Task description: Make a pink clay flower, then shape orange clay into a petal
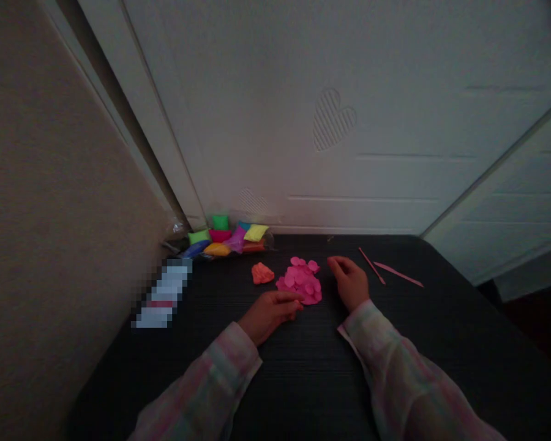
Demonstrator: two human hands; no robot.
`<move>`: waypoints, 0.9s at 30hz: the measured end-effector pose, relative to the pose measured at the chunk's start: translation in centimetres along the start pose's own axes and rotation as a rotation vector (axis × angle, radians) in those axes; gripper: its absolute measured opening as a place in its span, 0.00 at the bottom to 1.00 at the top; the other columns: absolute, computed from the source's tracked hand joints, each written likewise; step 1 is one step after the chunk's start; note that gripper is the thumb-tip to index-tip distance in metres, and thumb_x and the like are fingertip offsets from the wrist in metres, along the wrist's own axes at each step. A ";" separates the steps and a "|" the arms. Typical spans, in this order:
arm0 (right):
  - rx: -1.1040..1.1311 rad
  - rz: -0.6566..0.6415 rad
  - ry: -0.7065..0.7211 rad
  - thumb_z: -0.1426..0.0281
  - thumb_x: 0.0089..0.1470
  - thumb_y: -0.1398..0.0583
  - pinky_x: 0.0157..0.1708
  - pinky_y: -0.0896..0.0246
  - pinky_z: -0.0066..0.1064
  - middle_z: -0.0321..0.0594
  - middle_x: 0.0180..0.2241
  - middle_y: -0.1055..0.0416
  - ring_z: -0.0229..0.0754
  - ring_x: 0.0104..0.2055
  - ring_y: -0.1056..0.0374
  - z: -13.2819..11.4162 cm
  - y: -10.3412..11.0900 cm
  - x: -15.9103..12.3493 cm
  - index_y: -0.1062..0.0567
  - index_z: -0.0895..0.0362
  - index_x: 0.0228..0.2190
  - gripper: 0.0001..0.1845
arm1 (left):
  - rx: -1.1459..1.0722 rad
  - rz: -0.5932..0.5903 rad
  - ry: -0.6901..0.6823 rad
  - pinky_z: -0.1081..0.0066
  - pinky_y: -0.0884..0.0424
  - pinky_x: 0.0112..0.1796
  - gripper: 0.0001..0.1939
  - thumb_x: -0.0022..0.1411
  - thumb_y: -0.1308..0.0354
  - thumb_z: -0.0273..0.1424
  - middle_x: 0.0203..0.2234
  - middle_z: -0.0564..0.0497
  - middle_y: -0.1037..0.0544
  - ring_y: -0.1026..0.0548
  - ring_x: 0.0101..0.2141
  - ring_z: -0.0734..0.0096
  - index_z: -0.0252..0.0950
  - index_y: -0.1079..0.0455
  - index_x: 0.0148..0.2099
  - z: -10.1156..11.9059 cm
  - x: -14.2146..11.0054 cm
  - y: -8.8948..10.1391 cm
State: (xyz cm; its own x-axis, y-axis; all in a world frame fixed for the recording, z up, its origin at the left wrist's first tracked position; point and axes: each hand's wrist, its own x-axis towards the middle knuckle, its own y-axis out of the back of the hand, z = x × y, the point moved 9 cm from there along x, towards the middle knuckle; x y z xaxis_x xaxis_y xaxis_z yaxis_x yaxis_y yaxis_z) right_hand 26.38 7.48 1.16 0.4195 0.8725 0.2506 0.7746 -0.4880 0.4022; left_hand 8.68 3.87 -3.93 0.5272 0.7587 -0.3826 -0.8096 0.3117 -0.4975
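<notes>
A pink clay piece (303, 280), made of several small round discs on a flat base, lies at the middle of the black table. At its near left edge is my left hand (270, 312), fingers pinched around a small orange bit of clay (298, 304). A larger orange clay lump (262, 274) with a creased surface rests left of the pink piece. To the right, my right hand (351, 283) hovers apart from the clay with its fingers curled and thumb close to them. Whatever it may hold is too small to make out.
Colourful clay packets (229, 239) in clear plastic sit at the back left. Two thin pink tools, a stick (371, 266) and a pointed blade (399, 274), lie right of my right hand. A blurred white item (165, 294) is at the left edge. A white panel (275, 122) stands behind the table.
</notes>
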 end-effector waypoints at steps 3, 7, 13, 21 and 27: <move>0.014 0.005 0.018 0.59 0.40 0.45 0.26 0.43 0.30 0.41 0.22 0.30 0.40 0.25 0.36 -0.3 0.0 0.0 0.28 0.60 0.23 0.16 | 0.023 0.000 -0.020 0.76 0.44 0.26 0.10 0.41 0.40 0.26 0.21 0.52 0.30 0.37 0.21 0.83 0.28 0.31 0.30 0.1 0.1 0.0; 0.043 0.018 0.011 0.58 0.37 0.44 0.26 0.42 0.30 0.40 0.22 0.30 0.41 0.26 0.35 -0.2 0.2 0.0 0.29 0.60 0.22 0.17 | 0.117 -0.018 -0.054 0.75 0.48 0.22 0.10 0.39 0.41 0.30 0.17 0.54 0.33 0.39 0.18 0.82 0.28 0.32 0.27 -0.1 0.3 0.1; 0.086 -0.034 -0.130 0.55 0.37 0.45 0.30 0.42 0.31 0.41 0.25 0.28 0.45 0.31 0.34 1.9 -0.4 1.0 0.28 0.59 0.24 0.20 | 0.211 -0.028 -0.090 0.74 0.50 0.21 0.11 0.37 0.42 0.34 0.11 0.58 0.37 0.43 0.15 0.83 0.30 0.37 0.19 -0.5 0.7 0.4; 0.128 0.001 -0.187 0.56 0.31 0.42 0.33 0.41 0.34 0.44 0.27 0.28 0.50 0.34 0.34 2.1 -0.1 1.5 0.28 0.57 0.23 0.18 | 0.220 0.135 -0.233 0.76 0.50 0.19 0.11 0.31 0.41 0.30 0.09 0.59 0.38 0.44 0.13 0.82 0.33 0.42 0.15 0.3 0.5 1.3; 0.175 0.017 -0.154 0.58 0.31 0.42 0.32 0.40 0.34 0.42 0.25 0.27 0.50 0.33 0.33 1.8 0.2 1.3 0.27 0.57 0.21 0.16 | 0.629 0.293 -0.395 0.74 0.43 0.23 0.06 0.44 0.49 0.31 0.15 0.54 0.34 0.39 0.18 0.77 0.33 0.35 0.23 0.8 -0.2 1.0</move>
State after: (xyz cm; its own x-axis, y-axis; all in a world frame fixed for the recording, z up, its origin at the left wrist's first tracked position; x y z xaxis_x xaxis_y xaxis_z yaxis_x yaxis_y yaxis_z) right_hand 27.91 8.59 0.02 0.4900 0.8644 0.1130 0.8316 -0.5024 0.2368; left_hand 7.60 4.45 -3.72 0.2348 0.9698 -0.0666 -0.9572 0.2426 0.1581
